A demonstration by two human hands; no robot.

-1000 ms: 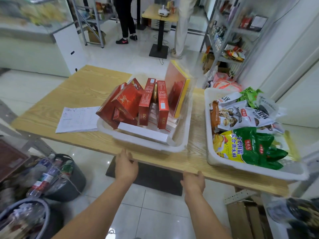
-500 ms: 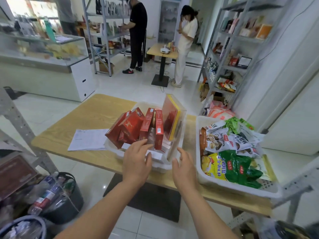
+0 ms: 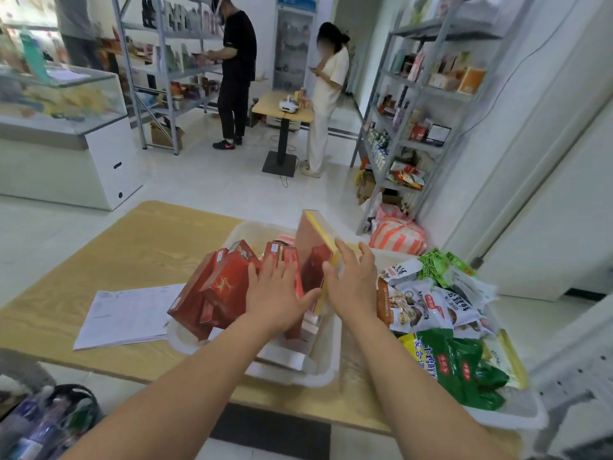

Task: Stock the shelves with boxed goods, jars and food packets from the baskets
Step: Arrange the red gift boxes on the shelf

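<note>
Reaching: left hand (image 3: 278, 293), right hand (image 3: 352, 283) both open, gripping nothing; sandwich tall yellow-edged box (image 3: 311, 249), lift straight from basket (image 3: 326, 373).

Chinese characters 复合调 in red on the yellow-green packet (image 3: 457, 366) at lower right, paper sheet (image 3: 129, 313) print unreadably small

You had a matt wood-grain tabletop (image 3: 149, 247), a milky white plastic basket (image 3: 326, 370), glossy red cardboard boxes (image 3: 222, 290) and shiny plastic food packets (image 3: 461, 370).
</note>
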